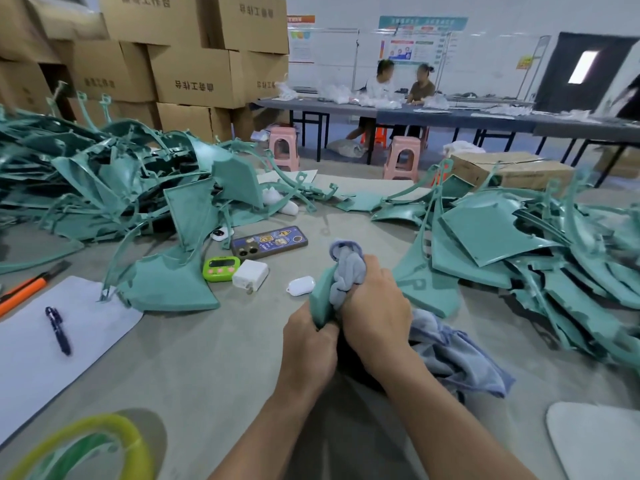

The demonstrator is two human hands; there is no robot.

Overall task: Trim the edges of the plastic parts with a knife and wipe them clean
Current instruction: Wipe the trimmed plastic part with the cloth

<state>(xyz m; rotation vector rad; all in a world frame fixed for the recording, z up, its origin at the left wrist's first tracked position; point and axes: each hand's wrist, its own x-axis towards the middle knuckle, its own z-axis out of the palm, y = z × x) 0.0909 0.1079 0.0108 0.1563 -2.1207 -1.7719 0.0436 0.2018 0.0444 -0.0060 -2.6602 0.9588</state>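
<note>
Gripping the lower end of 1 teal plastic part (322,299) with the left hand (310,344), fingers curled tight round it, just above the counter (207,358) at centre. Clutching 1 bunched grey-blue cloth (349,271) in the right hand (375,306), fist closed, pressing the wad against the part's upper face, with the rest of the cloth trailing down to the right onto the counter. Both hands side by side, touching.

Flanked by 2 piles of the same teal parts: 1 heap at left (121,188) and 1 heap at right (519,244), too tangled to count piece by piece. Between them, beyond the hands: 1 phone (269,241), 1 green timer (221,269), 1 white charger (250,274) and 1 small white case (300,285), all apart from the hands. At far left: 1 orange knife (27,289), untouched, beside 1 white sheet (97,306) carrying 1 pen (58,330). At bottom left, 1 yellow-green tape roll (86,448). Past the counter: 2 pink stools (284,147) and 2 people (381,84) seated at a long table (450,117).
</note>
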